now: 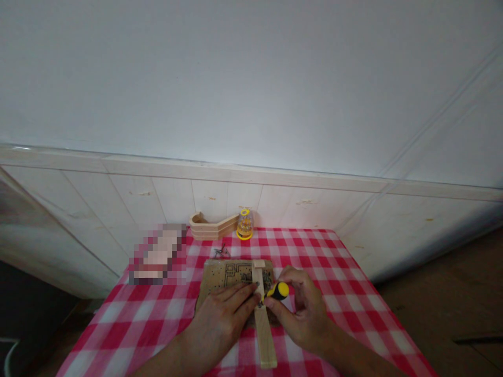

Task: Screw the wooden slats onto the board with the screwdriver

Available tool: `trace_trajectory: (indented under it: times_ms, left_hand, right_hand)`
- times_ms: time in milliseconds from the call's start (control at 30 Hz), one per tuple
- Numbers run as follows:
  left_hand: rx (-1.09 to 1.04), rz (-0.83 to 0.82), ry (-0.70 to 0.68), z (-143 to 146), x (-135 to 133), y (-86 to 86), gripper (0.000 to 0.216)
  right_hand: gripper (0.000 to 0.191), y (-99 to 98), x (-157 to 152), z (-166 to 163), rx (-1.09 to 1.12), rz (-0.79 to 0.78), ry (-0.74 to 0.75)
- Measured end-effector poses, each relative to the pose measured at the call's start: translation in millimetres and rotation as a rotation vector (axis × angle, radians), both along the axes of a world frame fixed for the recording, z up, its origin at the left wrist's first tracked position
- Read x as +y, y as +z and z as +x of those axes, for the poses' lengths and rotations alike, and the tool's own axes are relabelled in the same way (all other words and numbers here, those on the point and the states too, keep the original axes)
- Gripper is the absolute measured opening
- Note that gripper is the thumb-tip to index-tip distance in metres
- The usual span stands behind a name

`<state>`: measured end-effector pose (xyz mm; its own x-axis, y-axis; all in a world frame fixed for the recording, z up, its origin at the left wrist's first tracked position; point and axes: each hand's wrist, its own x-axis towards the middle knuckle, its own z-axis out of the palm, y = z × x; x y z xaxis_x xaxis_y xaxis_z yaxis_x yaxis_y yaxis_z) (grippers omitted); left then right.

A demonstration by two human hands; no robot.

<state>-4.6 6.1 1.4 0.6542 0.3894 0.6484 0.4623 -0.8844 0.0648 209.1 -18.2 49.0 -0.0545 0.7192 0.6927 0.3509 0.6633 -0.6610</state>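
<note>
A pale wooden strip point(266, 340) lies lengthwise over a brown board point(214, 272) with black printed lines. A small wood block point(259, 264) sits at the strip's far end, and dark screw heads show near its middle. My left hand point(223, 311) rests on the strip from the left, fingers stretched out, tips beside the screws. From the right, my right hand point(304, 309) has thumb and fingers about a yellow and black screwdriver point(279, 291). The screwdriver is tilted, its tip end down by my left fingertips, which partly hide the contact point.
Behind the board lies a small pile of dark screws or nails point(221, 252). A clear cone-shaped case with a yellow base point(245, 226) and curved wooden pieces point(212, 229) stand by the wall. At left is a blurred-out object point(159, 256) on the checkered cloth point(314, 251).
</note>
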Motion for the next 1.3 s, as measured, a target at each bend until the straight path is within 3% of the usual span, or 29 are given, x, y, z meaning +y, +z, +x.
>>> trace_trajectory:
  times_ms: [167,400,633,1300]
  left_hand:
    - [-0.003,0.002,0.002,-0.3,-0.1,0.3,0.036]
    - [0.025,0.005,0.001,-1.6,0.6,-4.6,0.035]
    - [0.016,0.003,0.002,-0.9,0.3,-3.0,0.037]
    - [0.028,-0.013,0.002,-1.7,0.5,-4.9,0.036]
  right_hand:
    - [0.032,-1.5,1.7,2.0,0.014,-0.007,-0.004]
    - [0.033,-6.8,12.3,5.0,0.139,-0.046,-0.137]
    - [0.032,-13.9,15.3,7.1,0.119,-0.089,-0.132]
    - [0.043,-2.6,12.1,11.0,-0.074,-0.181,-0.048]
